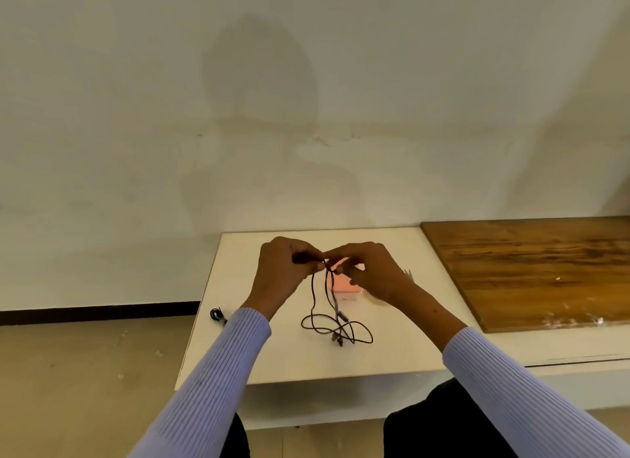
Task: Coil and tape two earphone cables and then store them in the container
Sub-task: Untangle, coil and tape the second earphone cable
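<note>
Head view: left hand (284, 270) and right hand (366, 273) raised together above the table (272, 355) middle, both pinching the top of a dark earphone cable (335, 328); lower loops trailing onto the tabletop. Pink container (344, 288) behind, partly hidden by the hands. Second cable (217, 315), coiled, at the left edge.

Dark reddish-brown earphone cable (335, 324) is hanging in loops over a white table (279, 358). A pale pink container (344, 285) is showing behind it; a black coiled cable (217, 315) is lying at the table's left edge. Lavender ribbed sleeves (218, 382) are covering both arms. A brown wood-grain board (531, 270) is lying to the right, against an off-white wall (136, 116) with a black baseboard (95, 310).
</note>
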